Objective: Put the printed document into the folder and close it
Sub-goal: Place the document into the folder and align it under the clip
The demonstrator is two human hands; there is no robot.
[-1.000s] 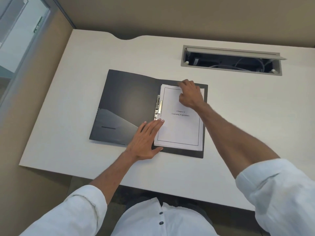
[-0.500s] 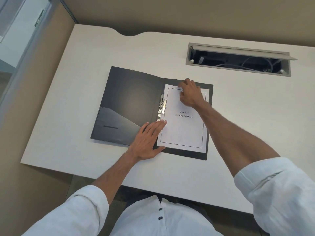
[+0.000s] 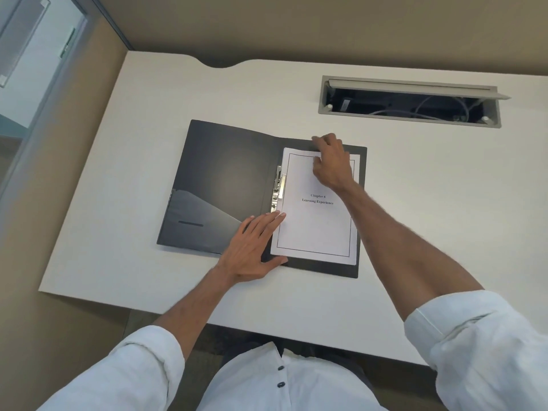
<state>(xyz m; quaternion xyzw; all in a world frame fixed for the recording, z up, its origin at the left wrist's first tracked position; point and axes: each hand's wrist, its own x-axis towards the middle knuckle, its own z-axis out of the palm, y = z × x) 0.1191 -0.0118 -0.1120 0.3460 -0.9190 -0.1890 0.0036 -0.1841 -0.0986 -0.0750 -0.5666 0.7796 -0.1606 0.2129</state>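
Note:
A black folder [image 3: 225, 179] lies open on the white desk. The printed document [image 3: 317, 226], a white stack titled "Chapter 6 Learning Experience", lies on the folder's right half beside the metal clip [image 3: 278, 188] at the spine. My left hand [image 3: 255, 247] rests flat across the spine at the bottom, fingertips touching the document's left edge. My right hand [image 3: 332, 164] sits with curled fingers on the document's top edge near the folder's upper rim. Whether it pinches the pages I cannot tell.
The white desk [image 3: 142, 161] ends close to my body and at the left. An open cable tray [image 3: 412, 103] with wires is set into the desk at the back right. A glass partition [image 3: 32, 69] stands at the left.
The document has slid slightly toward the clip. Both hands keep almost the same places on it; the view has shifted a little.

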